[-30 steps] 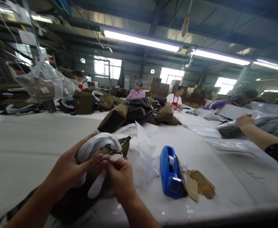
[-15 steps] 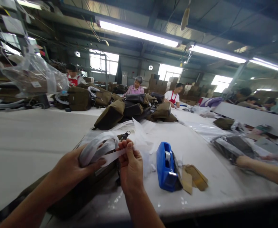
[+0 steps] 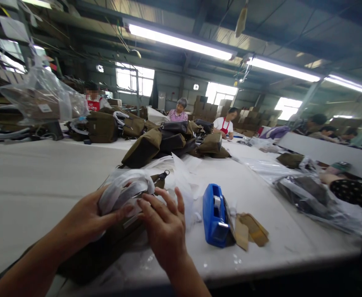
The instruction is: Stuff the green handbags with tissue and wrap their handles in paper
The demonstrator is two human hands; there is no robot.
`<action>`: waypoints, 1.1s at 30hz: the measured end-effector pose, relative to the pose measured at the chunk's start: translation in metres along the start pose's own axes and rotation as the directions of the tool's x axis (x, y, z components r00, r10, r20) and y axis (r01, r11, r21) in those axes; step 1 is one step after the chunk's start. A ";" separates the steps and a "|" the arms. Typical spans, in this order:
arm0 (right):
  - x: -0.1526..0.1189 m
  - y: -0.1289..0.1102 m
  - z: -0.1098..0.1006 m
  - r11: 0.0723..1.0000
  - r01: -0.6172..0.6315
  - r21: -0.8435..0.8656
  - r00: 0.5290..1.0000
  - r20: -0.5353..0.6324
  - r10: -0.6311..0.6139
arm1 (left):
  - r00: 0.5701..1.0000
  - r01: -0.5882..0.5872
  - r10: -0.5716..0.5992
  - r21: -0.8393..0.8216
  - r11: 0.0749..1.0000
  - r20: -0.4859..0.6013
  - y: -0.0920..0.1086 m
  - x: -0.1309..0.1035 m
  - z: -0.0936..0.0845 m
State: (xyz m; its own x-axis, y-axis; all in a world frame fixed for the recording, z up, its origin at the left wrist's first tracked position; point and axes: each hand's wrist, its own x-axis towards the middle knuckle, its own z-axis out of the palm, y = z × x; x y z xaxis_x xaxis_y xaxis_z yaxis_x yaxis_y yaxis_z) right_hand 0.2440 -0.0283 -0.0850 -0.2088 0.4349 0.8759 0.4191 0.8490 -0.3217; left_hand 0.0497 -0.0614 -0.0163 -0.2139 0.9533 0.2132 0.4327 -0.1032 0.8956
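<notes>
My left hand [image 3: 90, 218] is closed around the bag handle [image 3: 123, 183], which is wrapped in white material and looped in a bundle. Below it, a dark olive bag [image 3: 97, 258] lies on the white table, partly hidden by my forearm. My right hand [image 3: 165, 222] is open, its fingers stretched out and the fingertips laid on the white wrapping beside my left thumb. Those fingers cover most of the white strip there. A metal ring and strap end [image 3: 165, 175] stick out behind the handle. To the right stands a blue tape dispenser [image 3: 212, 218].
Brown cardboard pieces [image 3: 253, 231] lie beside the dispenser. White thin sheets [image 3: 181, 173] are behind my right hand. Several olive and black bags [image 3: 171, 140] are heaped farther back. At the right, a co-worker's sleeved arm [image 3: 354, 192] reaches over a plastic-wrapped bag [image 3: 304, 192].
My right hand has gone from pinching the stretched white strip to lying spread over the wrapping, and the strip now lies down. The co-worker's arm at right has shifted farther back.
</notes>
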 end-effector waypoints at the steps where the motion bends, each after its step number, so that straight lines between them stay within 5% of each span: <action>1: -0.001 0.001 0.004 0.999 -0.034 0.040 0.999 0.023 0.033 | 1.000 0.014 -0.014 -0.009 1.000 -0.014 0.003 -0.003 0.001; 7: -0.001 -0.012 0.013 0.891 -0.320 0.323 0.946 0.067 0.316 | 0.999 0.004 -0.002 0.054 0.999 -0.038 0.011 -0.009 -0.002; 10: 0.002 -0.021 0.013 0.612 -0.600 0.515 0.794 0.293 0.532 | 0.988 -0.021 0.056 0.234 0.972 -0.142 0.008 -0.007 -0.007; 13: 0.007 -0.024 0.016 0.285 -0.766 0.576 0.621 0.550 0.558 | 0.947 -0.088 0.216 0.453 0.887 -0.237 -0.001 -0.008 -0.011; 15: 0.014 -0.025 0.020 0.190 -0.802 0.567 0.567 0.621 0.541 | 0.892 -0.211 0.394 0.569 0.795 -0.219 -0.008 -0.008 -0.012; 18: 0.031 -0.029 0.022 0.134 -0.790 0.599 0.573 0.642 0.509 | 0.792 -0.443 0.604 0.596 0.669 -0.089 -0.015 -0.008 -0.013; 21: 0.049 -0.037 0.019 0.119 -0.740 0.662 0.632 0.624 0.460 | 0.748 -0.543 0.662 0.534 0.648 -0.043 -0.012 -0.011 -0.015; 24: 0.060 -0.045 0.014 0.091 -0.714 0.694 0.660 0.624 0.419 | 0.806 -0.482 0.573 0.399 0.780 -0.147 -0.003 -0.016 -0.022; 27: 0.064 -0.049 0.013 0.090 -0.717 0.691 0.662 0.636 0.395 | 0.923 -0.266 0.293 0.135 0.954 -0.251 0.005 -0.015 -0.029; 30: 0.065 -0.046 0.015 0.146 -0.728 0.670 0.664 0.636 0.393 | 0.978 -0.112 0.121 0.063 0.992 -0.170 0.012 -0.008 -0.033; 33: 0.063 -0.040 0.015 0.247 -0.743 0.622 0.662 0.628 0.409 | 0.985 -0.143 0.148 0.066 0.988 -0.084 0.020 -0.001 -0.033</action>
State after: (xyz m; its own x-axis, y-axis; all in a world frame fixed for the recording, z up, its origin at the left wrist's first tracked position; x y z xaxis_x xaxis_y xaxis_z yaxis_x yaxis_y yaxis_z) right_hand 0.2009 -0.0301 -0.0230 -0.5217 0.8235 0.2229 -0.2911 0.0737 -0.9538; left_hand 0.0295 -0.0739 0.0149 -0.2202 0.9002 0.3758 0.5155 -0.2196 0.8283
